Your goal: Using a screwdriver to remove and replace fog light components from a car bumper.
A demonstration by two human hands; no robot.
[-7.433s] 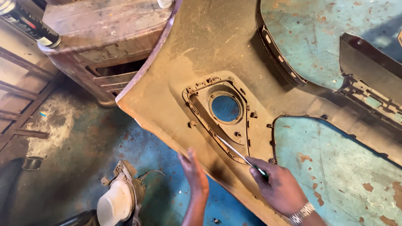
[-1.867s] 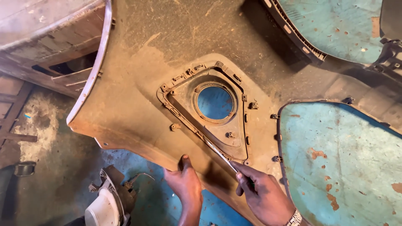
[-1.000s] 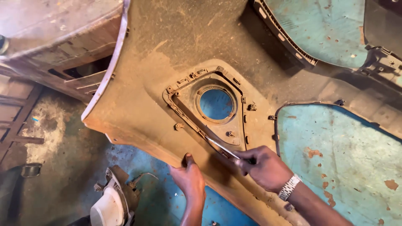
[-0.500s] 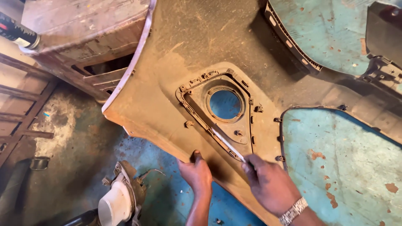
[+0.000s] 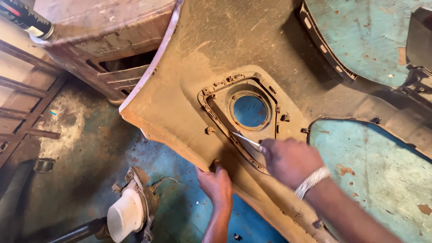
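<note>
Dusty tan bumper panel tilted over a patchy teal floor, inner side up w/ a round fog-lamp opening ringed by a ribbed mount w/ small clips. Left hand curled over the panel's lower edge, thumb on top, fingers hidden underneath, so closed on the rim. Right hand fisted round a thin metal tool, prob. a screwdriver, handle hidden in the palm, tip at the mount's lower-left frame. Looks like thin moulded plastic: large but light, springy, gritty w/ dust so not slippery; tabs likely brittle. Best held along the folded rim, not by the clips. Nearby: white lamp unit on floor, rusty cabinet at upper left w/ a spray can on it.
</note>
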